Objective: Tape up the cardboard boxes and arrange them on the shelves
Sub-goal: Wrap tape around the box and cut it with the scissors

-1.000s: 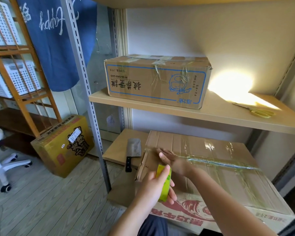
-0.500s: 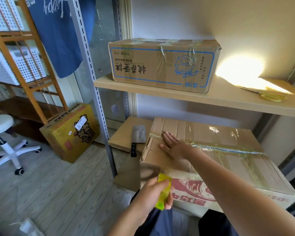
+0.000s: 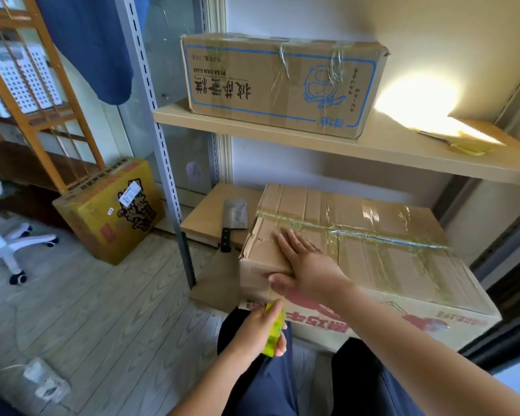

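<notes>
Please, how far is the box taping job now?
Done: the blue-printed box sits taped on the upper shelf. In hand: the right hand presses flat on the big box, and the left hand grips the yellow tape roll. Left: the yellow box stands on the floor.

The room is lit by soft daylight. A strong sun patch (image 3: 418, 100) at 2 o'clock burns white on the wall and upper shelf (image 3: 327, 139). Tape on the large box (image 3: 373, 250) gives glare. Edges bend from the wide lens, and the picture is slightly blurred.
</notes>
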A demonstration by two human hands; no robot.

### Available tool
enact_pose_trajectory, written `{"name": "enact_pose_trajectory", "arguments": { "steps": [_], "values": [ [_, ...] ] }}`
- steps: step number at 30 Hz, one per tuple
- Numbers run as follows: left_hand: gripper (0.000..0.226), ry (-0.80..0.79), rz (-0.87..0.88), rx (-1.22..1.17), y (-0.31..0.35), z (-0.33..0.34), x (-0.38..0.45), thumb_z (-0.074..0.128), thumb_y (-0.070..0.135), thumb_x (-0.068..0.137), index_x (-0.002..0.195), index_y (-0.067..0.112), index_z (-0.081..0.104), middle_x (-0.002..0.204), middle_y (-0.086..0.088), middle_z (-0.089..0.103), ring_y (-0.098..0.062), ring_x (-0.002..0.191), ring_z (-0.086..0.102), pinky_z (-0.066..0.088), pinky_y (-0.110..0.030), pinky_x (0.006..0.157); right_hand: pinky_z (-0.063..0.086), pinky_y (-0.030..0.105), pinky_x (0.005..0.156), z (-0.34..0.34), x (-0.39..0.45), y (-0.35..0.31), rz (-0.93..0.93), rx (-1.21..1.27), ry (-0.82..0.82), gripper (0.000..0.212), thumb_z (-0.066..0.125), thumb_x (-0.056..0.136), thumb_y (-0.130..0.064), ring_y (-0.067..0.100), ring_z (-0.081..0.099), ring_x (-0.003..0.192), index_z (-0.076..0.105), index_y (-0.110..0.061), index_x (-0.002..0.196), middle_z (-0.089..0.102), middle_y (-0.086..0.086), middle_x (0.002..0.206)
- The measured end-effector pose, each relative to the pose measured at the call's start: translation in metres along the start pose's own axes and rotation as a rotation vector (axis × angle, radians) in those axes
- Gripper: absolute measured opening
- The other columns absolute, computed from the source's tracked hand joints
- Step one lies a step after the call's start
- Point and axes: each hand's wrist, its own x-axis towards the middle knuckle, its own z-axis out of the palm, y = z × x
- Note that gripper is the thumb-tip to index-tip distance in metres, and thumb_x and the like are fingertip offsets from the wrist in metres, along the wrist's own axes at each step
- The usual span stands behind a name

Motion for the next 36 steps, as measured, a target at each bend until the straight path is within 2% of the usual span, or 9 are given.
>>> {"name": "enact_pose_trajectory", "arguments": {
  "steps": [5, 9, 15, 18, 23, 26, 30, 33, 36],
  "values": [
    [0.05, -0.069, 0.026, 0.071, 0.0, 0.001, 0.006, 0.046, 0.053, 0.097, 0.095, 0.003, 0.055, 0.056, -0.015, 0.061, -0.023, 0.046, 0.054, 0.045, -0.024, 0.051, 0.026, 0.038, 0.118, -0.001, -0.002, 0.006, 0.005, -0.115, 0.039, 0.097, 0.028, 0.086, -0.079, 0.023, 0.009, 0.151, 0.004, -0.018, 0.157, 0.009, 0.009, 0.164],
    [0.038, -0.205, 0.103, -0.121, 0.0, 0.006, -0.01, 0.059, 0.033, 0.088, 0.104, 0.002, 0.045, 0.07, -0.019, 0.066, -0.025, 0.059, 0.061, 0.05, -0.029, 0.062, 0.043, 0.039, 0.1, -0.025, 0.004, 0.006, -0.004, -0.271, -0.044, 0.1, 0.014, 0.081, -0.08, 0.026, 0.031, 0.144, 0.016, -0.012, 0.155, 0.027, 0.011, 0.158],
    [0.054, -0.243, -0.216, -0.012, 0.018, 0.003, -0.039, 0.038, 0.053, 0.1, 0.105, 0.0, 0.049, 0.078, -0.023, 0.072, -0.026, 0.062, 0.07, 0.054, -0.029, 0.062, 0.044, 0.033, 0.066, -0.057, 0.012, 0.001, -0.021, -0.281, 0.027, 0.069, 0.03, 0.088, -0.075, 0.029, 0.066, 0.094, 0.056, -0.015, 0.111, 0.067, 0.007, 0.102],
    [0.059, -0.163, -0.23, -0.005, 0.024, 0.007, -0.042, 0.043, 0.054, 0.098, 0.114, -0.002, 0.048, 0.08, -0.025, 0.071, -0.027, 0.061, 0.07, 0.058, -0.031, 0.063, 0.042, 0.032, 0.068, -0.071, 0.011, 0.0, -0.059, -0.284, 0.026, 0.067, 0.03, 0.09, -0.073, 0.029, 0.065, 0.093, 0.061, -0.015, 0.104, 0.067, 0.007, 0.099],
    [0.052, -0.191, -0.241, -0.119, 0.038, 0.008, -0.046, 0.058, 0.058, 0.088, 0.12, 0.018, 0.048, 0.094, -0.029, 0.068, -0.027, 0.067, 0.07, 0.06, -0.04, 0.076, 0.048, 0.036, 0.084, -0.095, 0.009, 0.015, -0.103, -0.151, 0.049, 0.079, 0.023, 0.084, -0.081, 0.029, 0.061, 0.104, 0.062, -0.021, 0.116, 0.066, 0.004, 0.117],
    [0.068, -0.171, -0.284, -0.098, 0.032, 0.006, -0.046, 0.067, 0.063, 0.077, 0.117, 0.012, 0.049, 0.086, -0.022, 0.067, -0.027, 0.065, 0.068, 0.058, -0.04, 0.07, 0.046, 0.035, 0.082, -0.109, 0.009, 0.022, -0.03, -0.058, 0.006, 0.067, 0.032, 0.089, -0.074, 0.025, 0.06, 0.099, 0.065, -0.021, 0.114, 0.066, 0.002, 0.112],
    [0.07, -0.052, -0.117, -0.134, 0.034, 0.014, -0.025, 0.075, 0.057, 0.073, 0.114, 0.005, 0.049, 0.087, -0.018, 0.062, -0.026, 0.051, 0.06, 0.054, -0.036, 0.055, 0.05, 0.043, 0.089, -0.122, 0.014, 0.029, 0.04, 0.034, -0.035, 0.073, 0.033, 0.083, -0.08, 0.025, 0.061, 0.096, 0.069, -0.019, 0.103, 0.067, 0.002, 0.105],
    [0.056, -0.042, 0.058, -0.081, 0.042, 0.013, -0.012, 0.072, 0.052, 0.079, 0.111, 0.008, 0.058, 0.095, -0.014, 0.066, -0.023, 0.049, 0.059, 0.051, -0.029, 0.049, 0.051, 0.045, 0.089, -0.133, 0.017, 0.038, 0.048, 0.099, -0.033, 0.1, 0.021, 0.061, -0.099, 0.023, 0.062, 0.094, 0.071, -0.021, 0.098, 0.068, 0.0, 0.102],
    [0.045, 0.011, 0.144, -0.078, 0.052, 0.012, -0.003, 0.068, 0.047, 0.083, 0.101, 0.006, 0.064, 0.088, -0.012, 0.063, -0.021, 0.05, 0.056, 0.048, -0.027, 0.049, 0.051, 0.042, 0.089, -0.141, 0.032, 0.051, 0.042, 0.098, -0.054, 0.087, 0.031, 0.073, -0.089, 0.023, 0.063, 0.09, 0.073, -0.017, 0.095, 0.07, 0.003, 0.096]
  ]
}}
